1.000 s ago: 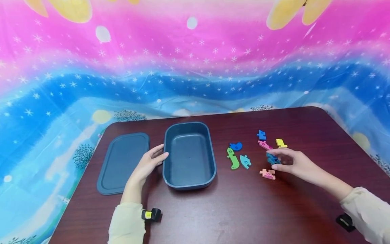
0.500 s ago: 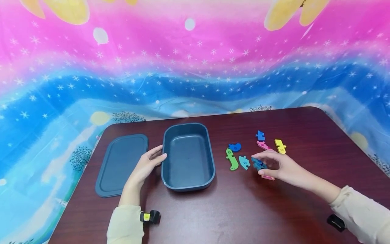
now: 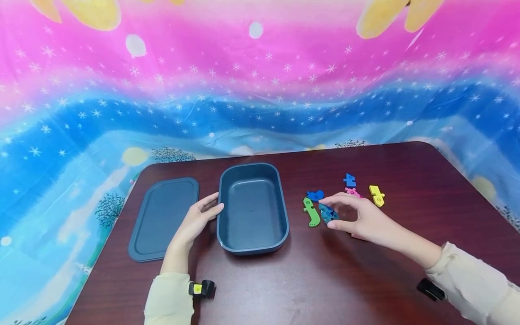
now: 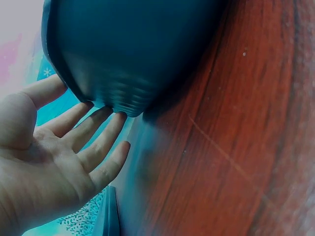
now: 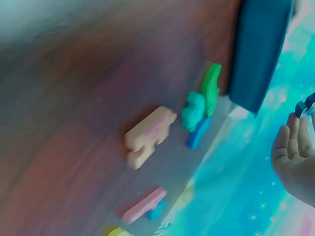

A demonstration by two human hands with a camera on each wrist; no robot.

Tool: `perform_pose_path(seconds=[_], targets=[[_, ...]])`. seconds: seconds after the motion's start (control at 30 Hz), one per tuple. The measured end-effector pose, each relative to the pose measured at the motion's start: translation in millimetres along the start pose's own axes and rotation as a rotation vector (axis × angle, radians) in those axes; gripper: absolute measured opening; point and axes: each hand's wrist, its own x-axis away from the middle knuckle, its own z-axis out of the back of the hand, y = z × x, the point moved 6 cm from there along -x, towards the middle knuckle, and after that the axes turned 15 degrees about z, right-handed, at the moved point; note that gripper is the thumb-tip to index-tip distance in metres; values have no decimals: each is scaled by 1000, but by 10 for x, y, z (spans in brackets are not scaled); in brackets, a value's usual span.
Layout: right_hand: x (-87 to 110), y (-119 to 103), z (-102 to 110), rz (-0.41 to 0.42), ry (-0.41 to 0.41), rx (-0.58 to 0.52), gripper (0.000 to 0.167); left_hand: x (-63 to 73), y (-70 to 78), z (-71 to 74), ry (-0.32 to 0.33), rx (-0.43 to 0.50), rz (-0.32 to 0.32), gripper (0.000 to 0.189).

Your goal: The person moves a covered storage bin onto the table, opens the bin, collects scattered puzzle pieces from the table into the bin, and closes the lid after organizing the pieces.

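Slate-blue lid [image 3: 164,221] lies flat at left of the head view. Next, left hand [image 3: 195,221]: fingers loosely extended, touching the outer wall of the slate-blue container [image 3: 253,216], apparently steadying it. Right of centre, a green puzzle piece [image 3: 311,212] and a rounded blue puzzle piece [image 3: 315,195] lie close together. Just beside them, right hand [image 3: 367,219] pinches a dark blue puzzle piece [image 3: 328,214] between thumb and fingers. Right wrist view shows a teal puzzle piece [image 5: 193,111] and a tan-and-pink puzzle piece [image 5: 150,132]. Farther right in the head view: angular blue puzzle piece [image 3: 349,180], pink puzzle piece [image 3: 352,192], yellow puzzle piece [image 3: 376,195]. Assessment: step in hand appears to be carrying the dark blue puzzle piece; next move calls for a firm pinch and clearance from the green puzzle piece.
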Motion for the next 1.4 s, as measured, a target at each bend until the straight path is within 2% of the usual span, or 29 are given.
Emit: perform_pose_path(seconds=[0.07,0.27,0.43,0.67,0.87,1.1,1.4], targets=[[-56,-44,-23,18,-12,5,46,0,5,-1,0,2,-1,59],[-219,-110,-132,56,-42,-75,48,3,10,-5,-16,-4,-14,63],[-371,-187,-233,88,-80,-43,49,5,9,-7,-20,-12,-26,62],[-537,-303,-384,101,-91,-86,47,4,13,-11,-22,-12,-27,60],[-642,-340,-564,71,-125,-125,48,16,13,-7,-19,-11,-29,62],[-768,-434,-695,117,-168,-173,47,8,7,-17,-12,-8,-35,62],[-908,-417,-894,121,-194,-200,47,13,4,-14,-12,-16,-28,61]])
